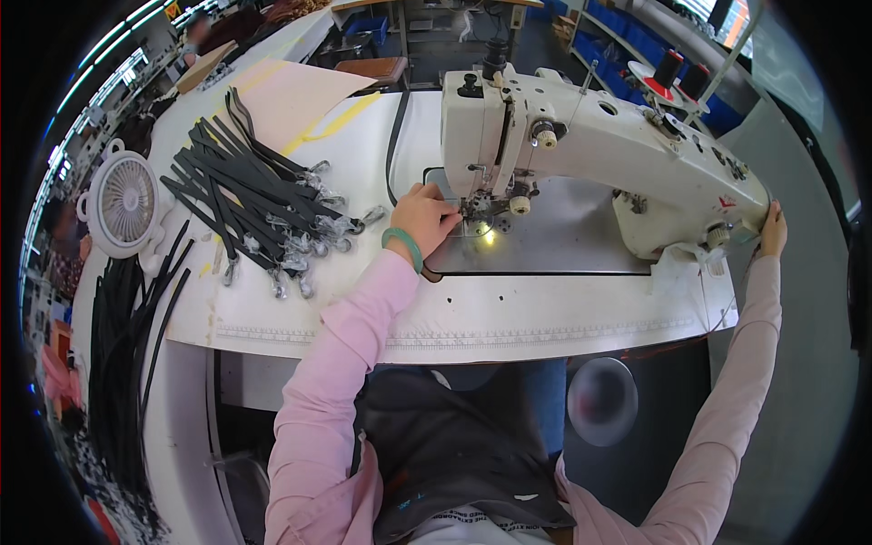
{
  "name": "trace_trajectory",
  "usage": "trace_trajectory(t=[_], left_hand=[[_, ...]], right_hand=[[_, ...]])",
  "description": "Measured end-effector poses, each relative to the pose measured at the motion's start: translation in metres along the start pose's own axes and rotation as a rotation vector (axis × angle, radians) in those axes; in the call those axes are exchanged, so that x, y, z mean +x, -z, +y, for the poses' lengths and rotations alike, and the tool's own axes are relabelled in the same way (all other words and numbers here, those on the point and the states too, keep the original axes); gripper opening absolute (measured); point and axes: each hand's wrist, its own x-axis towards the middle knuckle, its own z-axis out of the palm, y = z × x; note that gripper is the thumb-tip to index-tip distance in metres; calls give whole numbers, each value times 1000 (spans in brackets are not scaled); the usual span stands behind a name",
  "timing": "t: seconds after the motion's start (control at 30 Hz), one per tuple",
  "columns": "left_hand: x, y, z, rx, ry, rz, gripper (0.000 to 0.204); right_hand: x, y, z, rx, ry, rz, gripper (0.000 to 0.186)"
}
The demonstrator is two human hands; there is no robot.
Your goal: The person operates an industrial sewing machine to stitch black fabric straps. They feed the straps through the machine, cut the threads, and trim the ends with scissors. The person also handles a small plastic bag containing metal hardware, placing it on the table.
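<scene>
The sewing machine (590, 123) stands on a white table (536, 313); the left hand (425, 220) bunches narrow beside a black strap (394, 150), hold unclear; the right hand (773, 232) curves against the machine's right end.

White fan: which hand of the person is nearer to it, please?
Left. The left hand is at the left end of the sewing machine, beyond the black straps from the fan; the right hand is at the machine's right end.
</scene>
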Motion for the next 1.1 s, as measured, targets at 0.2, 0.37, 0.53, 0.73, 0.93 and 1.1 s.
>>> trace_trajectory(t=[0.2,0.37,0.53,0.73,0.93,1.1], left_hand=[[0,2,1,8,-4,14,11],[4,0,6,-4,-5,-4,12],[2,2,5,2,-2,-2,12],[1,-2,0,4,-8,-17,9],[5,-2,8,-4,-3,-1,12],[-1,4,8,25,48,-7,16]], right_hand=[[3,3,31,-41,-253,-125,55],[-3,9,48,-14,-181,21,57],[4,9,30,-107,-146,-67,59],[11,14,24,-137,-203,-151,61],[-17,4,37,-29,-159,117,57],[-47,-25,24,435,-260,149,49]])
